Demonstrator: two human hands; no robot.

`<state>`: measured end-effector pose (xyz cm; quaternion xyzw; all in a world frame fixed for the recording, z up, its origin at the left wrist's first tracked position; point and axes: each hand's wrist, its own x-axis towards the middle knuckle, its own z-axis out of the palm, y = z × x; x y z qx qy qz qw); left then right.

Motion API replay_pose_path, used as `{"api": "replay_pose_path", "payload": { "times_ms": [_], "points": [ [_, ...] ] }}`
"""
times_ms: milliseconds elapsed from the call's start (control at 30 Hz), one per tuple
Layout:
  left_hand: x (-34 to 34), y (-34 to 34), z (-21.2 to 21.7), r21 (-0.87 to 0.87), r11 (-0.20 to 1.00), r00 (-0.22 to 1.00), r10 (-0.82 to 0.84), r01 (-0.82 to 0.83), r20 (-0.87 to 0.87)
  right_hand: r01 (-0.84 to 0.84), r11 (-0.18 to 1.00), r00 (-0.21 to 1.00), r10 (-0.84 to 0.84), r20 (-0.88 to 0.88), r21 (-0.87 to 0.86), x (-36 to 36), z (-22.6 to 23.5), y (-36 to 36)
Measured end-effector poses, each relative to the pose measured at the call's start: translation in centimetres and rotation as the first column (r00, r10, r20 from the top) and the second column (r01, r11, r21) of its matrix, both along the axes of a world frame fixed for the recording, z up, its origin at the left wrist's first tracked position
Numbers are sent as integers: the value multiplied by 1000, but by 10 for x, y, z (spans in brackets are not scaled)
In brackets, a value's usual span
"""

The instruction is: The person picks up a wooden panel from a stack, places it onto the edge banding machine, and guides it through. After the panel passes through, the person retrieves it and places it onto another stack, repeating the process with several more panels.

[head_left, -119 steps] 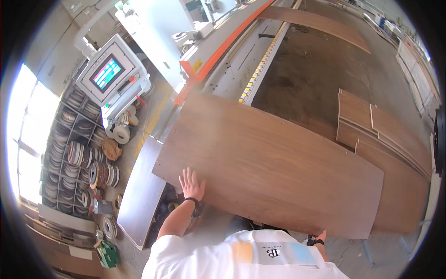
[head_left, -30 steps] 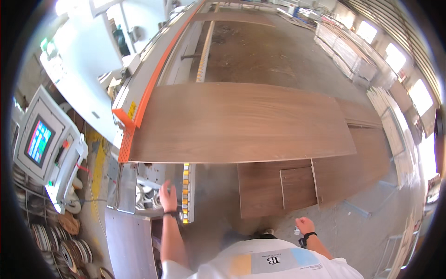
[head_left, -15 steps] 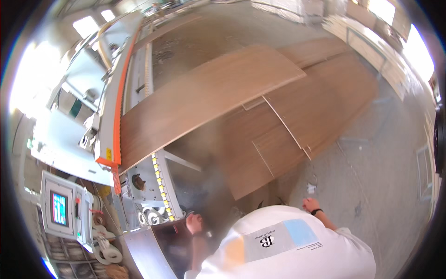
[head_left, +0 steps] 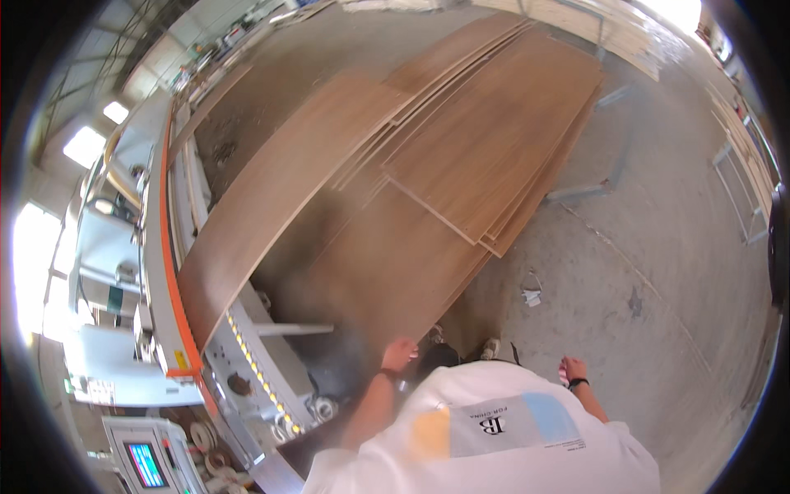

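My left hand [head_left: 401, 354] is in front of my body, over the near corner of the stacked brown boards [head_left: 448, 235] in the picture. Its fingers look curled, with nothing seen in them, and I cannot tell whether it touches the stack. My right hand [head_left: 572, 369] hangs apart over the grey floor on my right, loosely closed and holding nothing visible. Left of the stack, a long brown panel [head_left: 288, 165] lies with its left edge along the machine [head_left: 169, 263], which has an orange strip.
A control panel with a lit screen [head_left: 146, 465] stands at the lower left. Yellow-studded rollers [head_left: 251, 362] run along the machine's support rail. A scrap of white paper [head_left: 532, 296] lies on the floor to the right. Pale stacked boards [head_left: 609, 33] stand far back.
My view has turned rightward, so the machine and long panel sit farther left. My left hand has left the machine's near end and come before my body, by the stack. My right hand stays at my side.
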<state>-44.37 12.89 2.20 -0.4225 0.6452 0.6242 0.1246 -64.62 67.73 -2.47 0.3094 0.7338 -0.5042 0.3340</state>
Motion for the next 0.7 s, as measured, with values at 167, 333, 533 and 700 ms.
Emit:
{"api": "replay_pose_path", "payload": {
  "times_ms": [167, 333, 533, 700],
  "points": [
    [-96, -27, -13, 83, 991, 994, -110, 109, 10, 77, 991, 995, -70, -67, 112, 55, 12, 18],
    [-167, -118, -125, -320, 699, 631, -715, 639, -301, 98, 975, 985, -66, -160, 201, 68, 45, -29],
    [-295, -140, -221, 58, 754, 754, -656, 654, 23, -92, 896, 986, 143, -87, 435, 57, 78, -69],
    [-387, -146, -273, -607, 424, 425, -892, 672, -153, -63, 899, 992, 105, -74, 433, 38, 113, -116]
  ]
}}
